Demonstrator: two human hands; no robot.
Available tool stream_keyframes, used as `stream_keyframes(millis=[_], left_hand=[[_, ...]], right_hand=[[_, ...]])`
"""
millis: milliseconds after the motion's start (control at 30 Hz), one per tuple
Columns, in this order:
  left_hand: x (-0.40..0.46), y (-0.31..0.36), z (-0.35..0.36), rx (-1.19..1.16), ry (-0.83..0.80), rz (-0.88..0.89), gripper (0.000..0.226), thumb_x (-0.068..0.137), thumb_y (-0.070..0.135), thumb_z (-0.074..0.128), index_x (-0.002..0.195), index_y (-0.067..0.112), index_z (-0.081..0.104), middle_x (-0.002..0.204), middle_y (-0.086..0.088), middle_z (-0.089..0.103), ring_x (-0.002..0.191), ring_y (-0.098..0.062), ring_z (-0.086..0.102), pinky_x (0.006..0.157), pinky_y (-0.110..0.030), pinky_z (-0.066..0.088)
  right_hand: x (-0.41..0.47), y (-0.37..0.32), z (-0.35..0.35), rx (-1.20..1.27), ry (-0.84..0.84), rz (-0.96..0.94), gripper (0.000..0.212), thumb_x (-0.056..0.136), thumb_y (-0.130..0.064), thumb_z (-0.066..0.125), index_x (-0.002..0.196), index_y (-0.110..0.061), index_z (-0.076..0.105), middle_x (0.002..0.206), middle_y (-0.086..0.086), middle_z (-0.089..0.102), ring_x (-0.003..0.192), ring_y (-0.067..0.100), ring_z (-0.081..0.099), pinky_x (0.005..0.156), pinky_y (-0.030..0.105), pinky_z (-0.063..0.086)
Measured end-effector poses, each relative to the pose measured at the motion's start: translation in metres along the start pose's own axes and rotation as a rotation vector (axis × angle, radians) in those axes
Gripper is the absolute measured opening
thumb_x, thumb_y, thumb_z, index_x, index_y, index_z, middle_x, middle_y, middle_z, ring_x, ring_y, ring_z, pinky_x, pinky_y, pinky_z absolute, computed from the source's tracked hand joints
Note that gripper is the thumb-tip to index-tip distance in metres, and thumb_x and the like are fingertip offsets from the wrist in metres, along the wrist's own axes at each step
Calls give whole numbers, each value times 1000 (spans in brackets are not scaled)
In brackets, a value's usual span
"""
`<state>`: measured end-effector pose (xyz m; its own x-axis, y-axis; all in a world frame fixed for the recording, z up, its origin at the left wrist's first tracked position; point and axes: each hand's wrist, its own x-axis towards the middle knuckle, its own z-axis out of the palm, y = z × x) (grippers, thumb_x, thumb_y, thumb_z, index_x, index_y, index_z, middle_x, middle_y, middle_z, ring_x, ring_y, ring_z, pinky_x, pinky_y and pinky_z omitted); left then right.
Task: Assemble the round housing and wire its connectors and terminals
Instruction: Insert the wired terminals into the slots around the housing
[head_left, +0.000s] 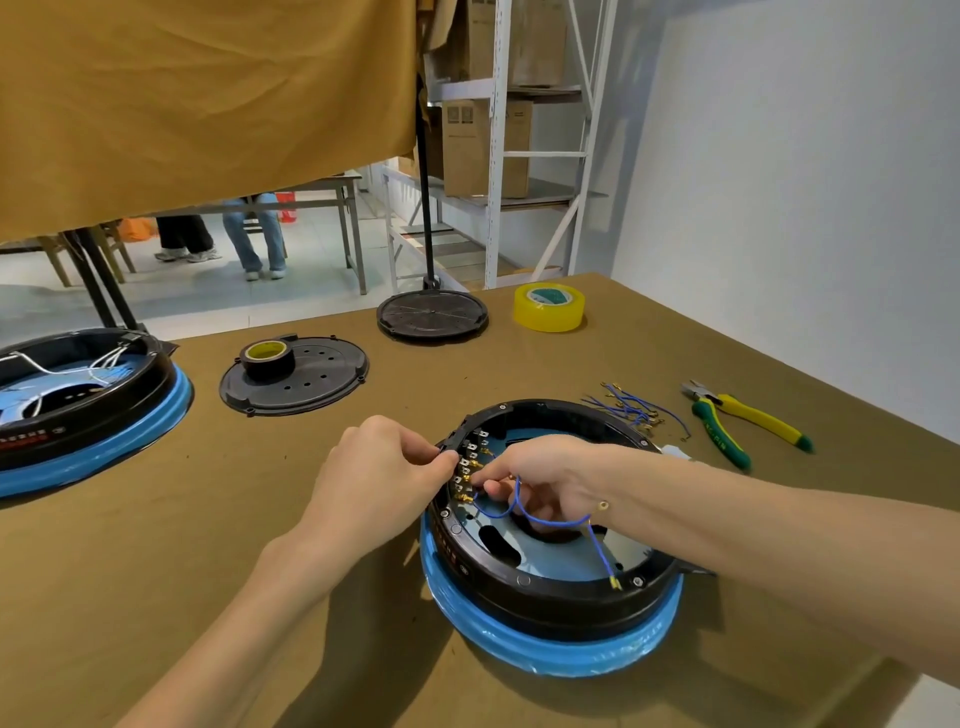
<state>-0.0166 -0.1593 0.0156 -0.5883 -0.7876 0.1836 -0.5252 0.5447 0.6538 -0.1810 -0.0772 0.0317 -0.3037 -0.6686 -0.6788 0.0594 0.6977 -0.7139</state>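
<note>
The round black plastic housing with the blue film-wrapped rim sits on the brown table. The right hand reaches inside it, fingertips pinched shut on the brass end of a thin blue wire. The row of metal terminals on the inner wall lies just left of that pinch, running away from the person. The left hand closes on the housing's outer rim behind the terminals, steadying it. The wire's other end trails loose toward the housing's near rim.
</note>
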Motion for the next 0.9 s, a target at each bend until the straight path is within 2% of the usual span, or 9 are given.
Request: stream_keyframes(millis=[200, 300, 467, 600, 667, 733, 767, 833, 900], left_hand=[[0, 0, 2, -17, 10, 2, 27, 94, 44, 70, 74, 31, 81, 57, 7, 70, 58, -17, 66, 53, -30, 55], [0, -1, 1, -22, 7, -5, 30, 94, 44, 70, 73, 27, 82, 57, 3, 70, 55, -17, 63, 54, -32, 55], [1, 0, 1, -33, 6, 3, 30, 94, 43, 70, 74, 25, 83, 63, 3, 74, 68, -20, 71, 64, -44, 63], [2, -4, -1, -52, -12, 9, 29, 94, 44, 70, 68, 34, 79, 66, 8, 75, 72, -15, 73, 68, -43, 64], [2, -6, -2, -83, -23, 7, 24, 93, 45, 71, 70, 41, 76, 67, 15, 75, 73, -9, 73, 71, -41, 65], [3, -6, -3, -99, -26, 2, 20, 91, 48, 72, 73, 41, 77, 68, 18, 74, 72, -3, 72, 73, -40, 65], [3, -7, -3, -102, -29, -5, 19, 91, 49, 72, 75, 40, 78, 68, 19, 74, 72, 0, 72, 73, -39, 65], [4, -7, -3, -102, -36, -17, 19, 90, 50, 73, 78, 37, 80, 69, 21, 74, 72, 2, 71, 72, -38, 65], [4, -8, -3, -96, -34, -21, 20, 90, 50, 73, 79, 35, 80, 69, 21, 74, 71, 3, 70, 71, -36, 65]], right_hand=[[1, 3, 8, 86, 10, 24, 24, 103, -15, 58, 80, -14, 61, 46, -7, 55, 27, 3, 30, 32, 14, 19], [1, 2, 9, 92, 21, 30, 22, 102, -14, 59, 80, -14, 62, 46, -6, 57, 28, 3, 30, 33, 15, 19], [3, -1, 8, 91, -5, 38, 25, 102, -14, 60, 78, -12, 61, 49, -5, 59, 34, 2, 33, 36, 13, 20], [4, 4, 5, 54, -23, -4, 24, 101, -17, 63, 78, -15, 61, 52, -6, 60, 40, 2, 32, 40, 14, 22], [0, 5, -1, -1, -61, -34, 19, 100, -19, 65, 81, -16, 63, 56, -8, 61, 42, 3, 36, 46, 16, 27], [-9, 4, -9, -54, -110, -79, 10, 100, -19, 64, 96, -11, 68, 63, -3, 67, 49, 6, 46, 51, 18, 35], [-14, 2, -14, -101, -115, -117, 16, 100, -20, 64, 105, -5, 69, 69, 0, 71, 53, 8, 50, 53, 18, 41], [-23, -2, -28, -279, -53, -258, 27, 100, -23, 65, 116, -1, 69, 83, 6, 77, 60, 12, 61, 58, 22, 52], [-31, -5, -37, -507, 47, -435, 24, 100, -26, 65, 115, -8, 71, 92, 7, 78, 70, 13, 70, 64, 25, 59]])
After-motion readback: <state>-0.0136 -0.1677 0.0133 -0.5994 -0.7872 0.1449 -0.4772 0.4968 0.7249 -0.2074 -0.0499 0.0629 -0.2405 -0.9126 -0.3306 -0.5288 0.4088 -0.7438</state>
